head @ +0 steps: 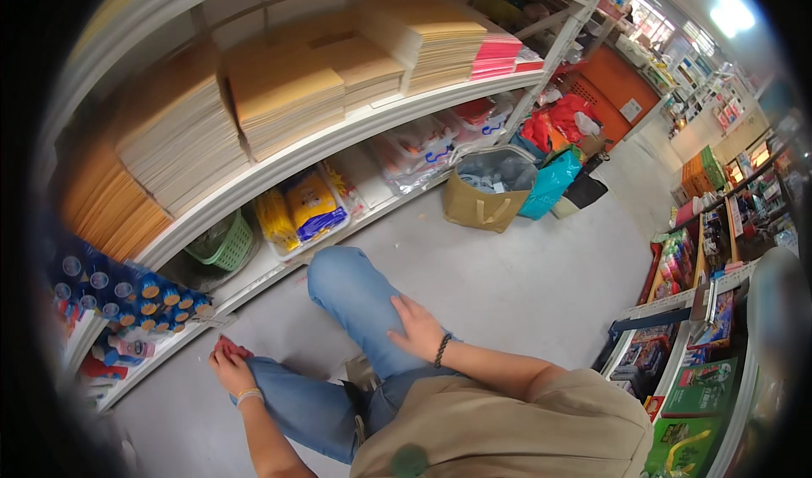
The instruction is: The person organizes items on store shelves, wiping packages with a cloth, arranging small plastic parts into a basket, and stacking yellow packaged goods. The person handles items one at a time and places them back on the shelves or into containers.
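Observation:
My left hand (235,370) rests by the left knee of my blue jeans (298,402), its fingers closed on a crumpled red cloth (233,346). On my other thigh lies my right hand (417,331), fingers apart, holding nothing; a dark beaded bracelet circles that wrist. Ahead of my knees, the low shelf bears a white tray (307,253) with yellow packets (311,200) and a green plastic basket (231,249). Stacks of large brown envelopes or cardboard sheets (285,91) fill the shelf above.
A tan bag (487,192) and a turquoise bag (550,183) stand on the grey floor (507,275) beside the shelving. Blue bottles with orange caps (149,297) are at the left. Shelves of packaged goods (698,383) line the right side.

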A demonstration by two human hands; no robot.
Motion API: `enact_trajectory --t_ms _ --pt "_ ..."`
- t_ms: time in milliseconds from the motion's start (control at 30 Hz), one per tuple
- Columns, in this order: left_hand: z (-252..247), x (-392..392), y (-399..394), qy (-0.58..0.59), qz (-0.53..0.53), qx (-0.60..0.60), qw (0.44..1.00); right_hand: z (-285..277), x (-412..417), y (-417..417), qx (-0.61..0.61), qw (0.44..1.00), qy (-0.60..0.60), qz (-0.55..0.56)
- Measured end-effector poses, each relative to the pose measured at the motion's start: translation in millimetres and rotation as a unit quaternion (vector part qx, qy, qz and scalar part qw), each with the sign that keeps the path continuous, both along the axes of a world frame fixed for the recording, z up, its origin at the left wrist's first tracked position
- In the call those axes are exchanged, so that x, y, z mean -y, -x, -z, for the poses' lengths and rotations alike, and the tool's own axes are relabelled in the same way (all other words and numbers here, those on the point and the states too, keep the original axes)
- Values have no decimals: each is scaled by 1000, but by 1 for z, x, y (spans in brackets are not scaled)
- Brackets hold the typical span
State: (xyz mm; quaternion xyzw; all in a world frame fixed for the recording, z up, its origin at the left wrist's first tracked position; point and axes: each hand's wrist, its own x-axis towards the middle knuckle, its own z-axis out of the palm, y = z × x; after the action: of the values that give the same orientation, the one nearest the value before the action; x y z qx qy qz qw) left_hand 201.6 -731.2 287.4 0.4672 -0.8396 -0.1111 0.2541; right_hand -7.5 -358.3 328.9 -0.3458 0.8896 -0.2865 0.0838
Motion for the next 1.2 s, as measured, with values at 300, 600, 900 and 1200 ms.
enact_trajectory --t_ms 300,600,900,1200 --pt "6 23 13 -19 -27 47 998 -6 -23 40 68 994 -54 67" --pt "18 35 53 -18 -8 78 997 4 -46 67 40 990 -19 135" --pt "-4 10 41 -6 77 -50 996 31 -28 64 -4 987 -4 158" --pt "-25 -29 30 -238 25 -307 921 24 -6 61 -45 988 -2 148"
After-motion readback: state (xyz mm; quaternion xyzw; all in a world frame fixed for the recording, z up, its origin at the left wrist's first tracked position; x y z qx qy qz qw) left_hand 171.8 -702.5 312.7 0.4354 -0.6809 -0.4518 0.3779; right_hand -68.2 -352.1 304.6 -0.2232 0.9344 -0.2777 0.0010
